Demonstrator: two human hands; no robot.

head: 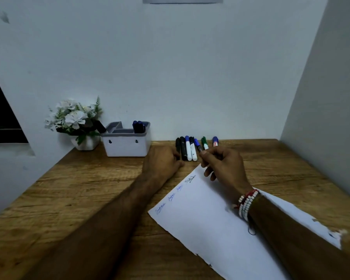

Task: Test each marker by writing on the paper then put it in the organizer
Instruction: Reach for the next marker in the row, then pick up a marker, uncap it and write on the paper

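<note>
Worktop of grained brown wood carries everything. Paper, a thin, limp white sheet with ragged edges and scribbles along one side, lies slantwise under the right forearm. Organizer, a rigid white box with grey compartments, stands by the back wall. Right hand pinches a blue-capped marker above the paper's far corner. The marker looks light, stiff and smooth, and best held mid-barrel. Left hand is curled beside the row of markers; I cannot tell whether it grips one.
</note>
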